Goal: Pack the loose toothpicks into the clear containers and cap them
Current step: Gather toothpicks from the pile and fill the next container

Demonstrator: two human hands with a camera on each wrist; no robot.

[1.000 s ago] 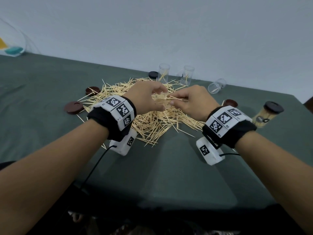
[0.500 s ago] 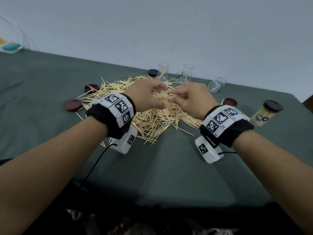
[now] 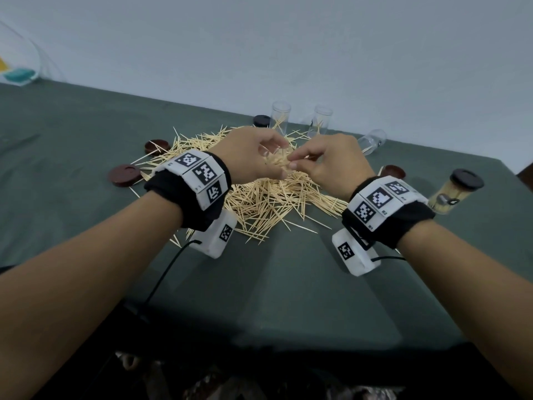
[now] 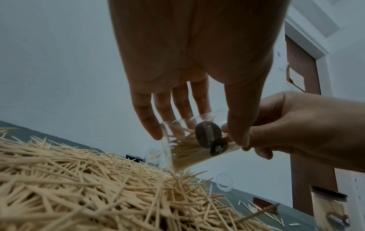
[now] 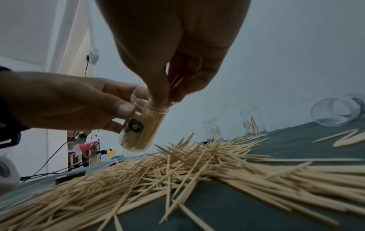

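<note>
Over green cloth, left hand (image 3: 250, 157) grips a clear cylindrical container (image 5: 141, 128); right hand (image 3: 331, 163) fingers pinch slender wooden toothpicks (image 5: 173, 85).

The toothpicks (image 3: 259, 197) are pale straw-yellow, heaped on a dark grey-green tablecloth (image 3: 86, 145). Three caps are reddish-brown: one at near left (image 3: 124, 175), one farther left (image 3: 157, 145), one at right (image 3: 394, 171). A black cap (image 3: 262, 120) lies at the far side, and another black cap (image 3: 466, 179) tops the filled container (image 3: 445, 199) at far right. The wristbands (image 3: 199, 197) are black with white panels bearing black-and-white square codes. The wall (image 3: 288, 53) is pale blue-grey.
</note>
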